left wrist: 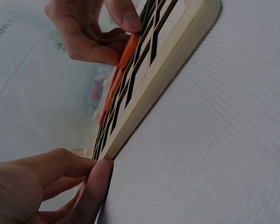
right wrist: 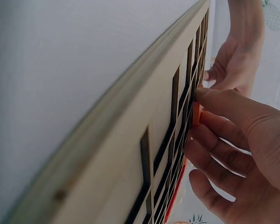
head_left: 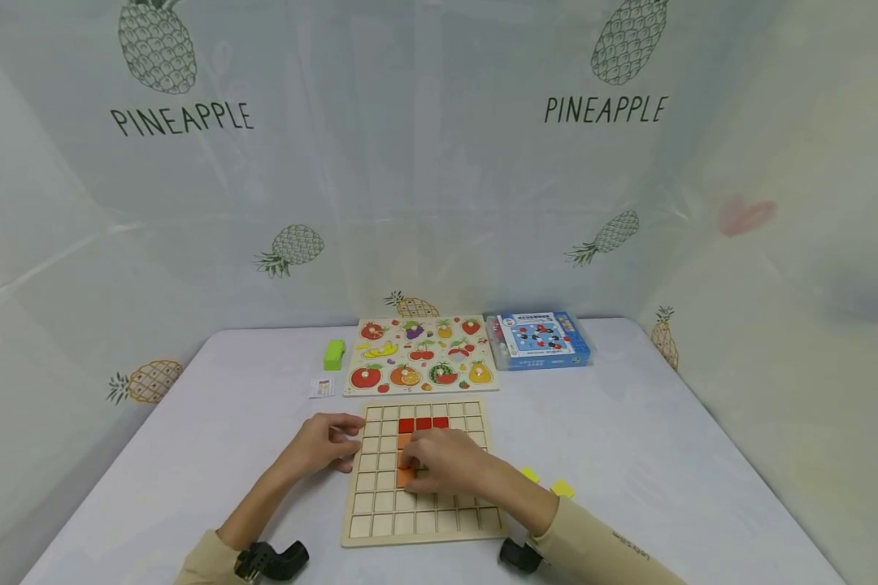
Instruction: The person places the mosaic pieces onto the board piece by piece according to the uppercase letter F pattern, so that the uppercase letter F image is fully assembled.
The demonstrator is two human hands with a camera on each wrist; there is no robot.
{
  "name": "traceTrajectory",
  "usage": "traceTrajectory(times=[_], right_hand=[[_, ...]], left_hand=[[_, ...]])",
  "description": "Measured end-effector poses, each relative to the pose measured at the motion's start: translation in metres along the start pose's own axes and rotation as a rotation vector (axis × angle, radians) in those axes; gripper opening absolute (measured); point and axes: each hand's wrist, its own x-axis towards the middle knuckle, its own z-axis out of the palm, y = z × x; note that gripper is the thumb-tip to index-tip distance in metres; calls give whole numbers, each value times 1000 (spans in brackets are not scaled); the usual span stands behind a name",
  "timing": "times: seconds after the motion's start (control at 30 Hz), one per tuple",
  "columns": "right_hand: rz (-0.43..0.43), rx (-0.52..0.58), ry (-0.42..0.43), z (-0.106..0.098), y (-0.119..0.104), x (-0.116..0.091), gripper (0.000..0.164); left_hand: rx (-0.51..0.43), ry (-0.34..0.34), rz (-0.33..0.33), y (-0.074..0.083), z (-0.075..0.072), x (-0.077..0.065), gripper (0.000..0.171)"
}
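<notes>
A wooden grid board [head_left: 382, 538] lies on the table, with square cells. Three red tiles [head_left: 423, 423] form a row near its far side, and orange tiles [head_left: 406, 440] run down from the leftmost one. My right hand [head_left: 449, 461] is over the middle of the board. It pinches an orange tile [left wrist: 129, 50] between thumb and fingers, tilted at the grid in the left wrist view. My left hand [head_left: 322, 443] is at the board's left side, thumb and forefinger pinching its edge. The right hand hides part of the orange column.
Behind the board lies a fruit puzzle [head_left: 422, 353]; a blue boxed set [head_left: 544, 340] stands to its right. A green block [head_left: 334, 355] and a small printed card [head_left: 323, 387] are at the left. Yellow tiles [head_left: 562, 488] lie beside my right forearm.
</notes>
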Motion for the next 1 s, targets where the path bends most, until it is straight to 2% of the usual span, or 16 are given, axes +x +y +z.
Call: traceTrajectory(times=[0.37, 0.6, 0.73, 1.0], right_hand=[[0, -12, -1, -1, -1, 0, 24], [19, 45, -3, -7, 4, -4, 20], [71, 80, 3, -14, 15, -15, 20], [171, 117, 22, -28, 47, -51, 24]], left_hand=[[1, 3, -6, 0, 0, -1, 41], [-4, 2, -7, 1, 1, 0, 41], [2, 3, -4, 1, 1, 0, 41], [5, 6, -2, 0, 0, 0, 40]])
